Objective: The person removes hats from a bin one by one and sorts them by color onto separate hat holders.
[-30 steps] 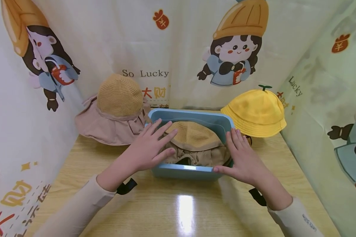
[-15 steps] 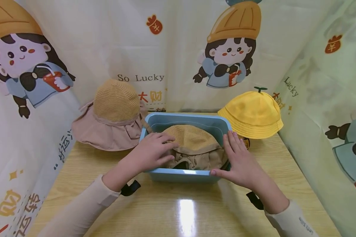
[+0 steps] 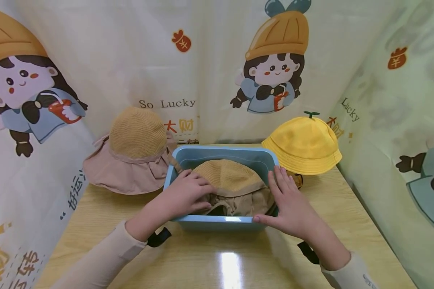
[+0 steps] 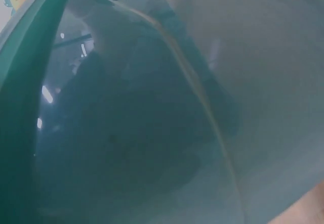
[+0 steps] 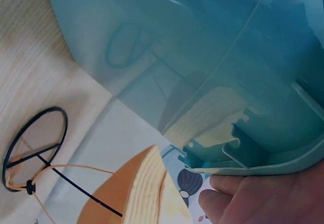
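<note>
A blue plastic bin [image 3: 220,225] stands on the table with a straw sun hat [image 3: 226,176] inside, its tan cloth brim bunched toward the front. My left hand [image 3: 186,194] reaches over the bin's left front corner, and its slightly bent fingers touch the left side of this hat. In the left wrist view, the bin's glossy wall [image 4: 126,113] fills nearly everything. My right hand [image 3: 289,204] rests along the right rim with straight fingers, its thumb at the front rim. The right wrist view has fingers [image 5: 263,198] right at the bin's rim [image 5: 273,169].
A straw hat with a pink brim [image 3: 130,172] sits left of the bin. On the right, a yellow bucket hat [image 3: 304,148] with a green sprout rests on a black wire stand [image 5: 63,133]. Printed curtains [image 3: 217,80] enclose the wooden table [image 3: 188,261] at the back and sides.
My left hand has come down from above the bin, and its fingers now touch the hat inside. The right hand has stayed on the rim. The head view has tilted slightly upward.
</note>
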The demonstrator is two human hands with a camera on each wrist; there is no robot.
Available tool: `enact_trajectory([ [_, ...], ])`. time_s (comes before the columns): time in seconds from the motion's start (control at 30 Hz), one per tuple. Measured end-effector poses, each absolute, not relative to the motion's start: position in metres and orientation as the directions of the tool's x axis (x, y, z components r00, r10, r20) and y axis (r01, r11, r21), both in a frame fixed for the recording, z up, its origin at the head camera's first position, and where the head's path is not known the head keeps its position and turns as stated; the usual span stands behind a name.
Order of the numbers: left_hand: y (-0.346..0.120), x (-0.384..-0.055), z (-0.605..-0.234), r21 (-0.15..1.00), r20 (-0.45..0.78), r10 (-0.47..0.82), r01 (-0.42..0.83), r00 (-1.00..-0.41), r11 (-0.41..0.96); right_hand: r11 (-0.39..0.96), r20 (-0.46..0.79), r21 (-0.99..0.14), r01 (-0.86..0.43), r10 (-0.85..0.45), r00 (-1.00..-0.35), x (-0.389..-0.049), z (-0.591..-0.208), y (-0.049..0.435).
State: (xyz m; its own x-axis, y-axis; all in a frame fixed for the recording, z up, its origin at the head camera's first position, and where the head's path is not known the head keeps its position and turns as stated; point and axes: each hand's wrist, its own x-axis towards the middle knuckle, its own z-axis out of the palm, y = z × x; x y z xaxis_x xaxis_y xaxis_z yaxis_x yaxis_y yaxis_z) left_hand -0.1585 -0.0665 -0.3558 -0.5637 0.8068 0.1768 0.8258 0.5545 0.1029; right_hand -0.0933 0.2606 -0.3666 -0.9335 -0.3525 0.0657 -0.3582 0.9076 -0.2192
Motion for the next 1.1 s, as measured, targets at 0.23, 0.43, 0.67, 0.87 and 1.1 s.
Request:
enact_trajectory([
  [0.23, -0.063, -0.159, -0.363, 0.069, 0.196, 0.812, 0.834, -0.55, 0.548, 0.911, 0.074, -0.215, -0.351, -0.343, -0.936, -0.09, -0.37, 0.259],
  [0.43, -0.061, -0.157, -0.365, 0.117, 0.176, 0.806, 0.825, -0.565, 0.553, 0.911, 0.067, -0.211, -0.354, -0.348, -0.935, -0.09, -0.372, 0.257],
  [0.67, -0.052, -0.16, -0.366, 0.129, 0.2, 0.829, 0.852, -0.523, 0.507, 0.909, 0.063, -0.214, -0.357, -0.352, -0.934, -0.092, -0.372, 0.258],
  [0.87, -0.048, -0.166, -0.365, 0.126, 0.232, 0.824, 0.856, -0.517, 0.502, 0.909, 0.061, -0.219, -0.354, -0.35, -0.935, -0.094, -0.367, 0.259],
  [1.1, -0.048, -0.17, -0.363, 0.074, 0.218, 0.826, 0.852, -0.52, 0.518, 0.913, 0.042, -0.216, -0.346, -0.345, -0.938, -0.094, -0.364, 0.258],
])
